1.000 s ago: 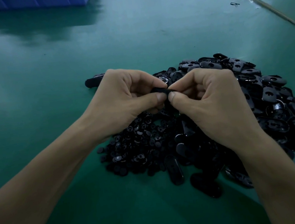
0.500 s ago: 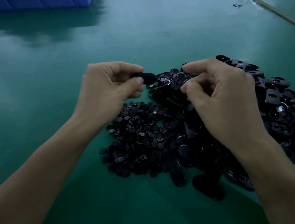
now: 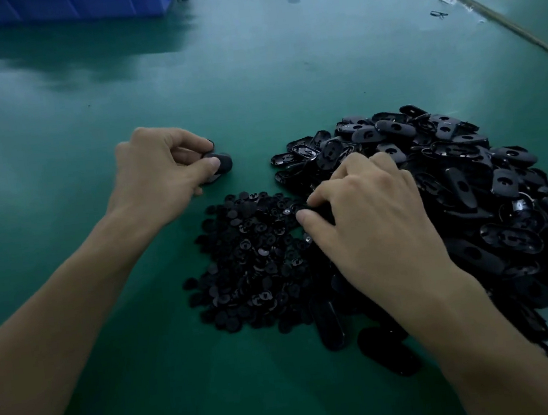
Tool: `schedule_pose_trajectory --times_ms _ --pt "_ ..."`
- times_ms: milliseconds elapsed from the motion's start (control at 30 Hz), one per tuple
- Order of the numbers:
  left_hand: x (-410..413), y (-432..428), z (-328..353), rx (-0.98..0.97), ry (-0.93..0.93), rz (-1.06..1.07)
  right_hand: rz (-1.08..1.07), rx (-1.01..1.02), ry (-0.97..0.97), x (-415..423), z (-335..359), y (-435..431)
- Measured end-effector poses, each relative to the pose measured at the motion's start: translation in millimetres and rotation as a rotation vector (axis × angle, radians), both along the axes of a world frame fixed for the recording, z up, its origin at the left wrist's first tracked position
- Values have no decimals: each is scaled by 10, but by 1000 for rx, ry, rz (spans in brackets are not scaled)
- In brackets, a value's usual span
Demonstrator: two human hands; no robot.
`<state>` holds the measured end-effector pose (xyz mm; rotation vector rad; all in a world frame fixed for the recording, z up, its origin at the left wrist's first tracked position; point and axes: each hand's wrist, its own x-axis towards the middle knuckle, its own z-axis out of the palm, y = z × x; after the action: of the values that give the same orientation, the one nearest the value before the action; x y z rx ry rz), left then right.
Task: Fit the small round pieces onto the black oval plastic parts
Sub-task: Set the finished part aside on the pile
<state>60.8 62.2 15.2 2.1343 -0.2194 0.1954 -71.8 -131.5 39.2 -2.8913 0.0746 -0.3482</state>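
Observation:
A big heap of black oval parts (image 3: 453,185) lies on the green table at the right. A flat pile of small round pieces (image 3: 255,264) lies beside it, left of centre. My left hand (image 3: 158,173) is low over the table left of the heap and pinches one black oval part (image 3: 220,164) between thumb and fingers, at or just above the surface. My right hand (image 3: 367,216) reaches down where the two piles meet, fingers curled; its thumb and forefinger close on a dark piece at the pile's edge, mostly hidden.
A blue plastic crate (image 3: 61,5) stands at the far left edge of the green table (image 3: 249,72). A seam with a strip (image 3: 483,9) runs diagonally at the far right. A few oval parts (image 3: 387,352) lie loose near the front of the heap.
The hands have come apart. My left hand carried the oval part away to the left and down to the table. My right hand dropped to the piles.

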Motion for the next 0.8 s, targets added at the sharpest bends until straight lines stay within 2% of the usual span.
schedule_pose_trajectory --times_ms 200,533,667,800 --pt "-10 2 20 157 -50 33 -69 -27 54 -13 -16 81" --pt "-78 -64 55 213 -119 34 -73 23 -19 -1 11 47" --pt "-106 -117 75 148 -103 -41 -21 57 -4 -13 33 42" --pt "-215 -224 140 -45 62 -286 8 106 -41 -18 79 38"
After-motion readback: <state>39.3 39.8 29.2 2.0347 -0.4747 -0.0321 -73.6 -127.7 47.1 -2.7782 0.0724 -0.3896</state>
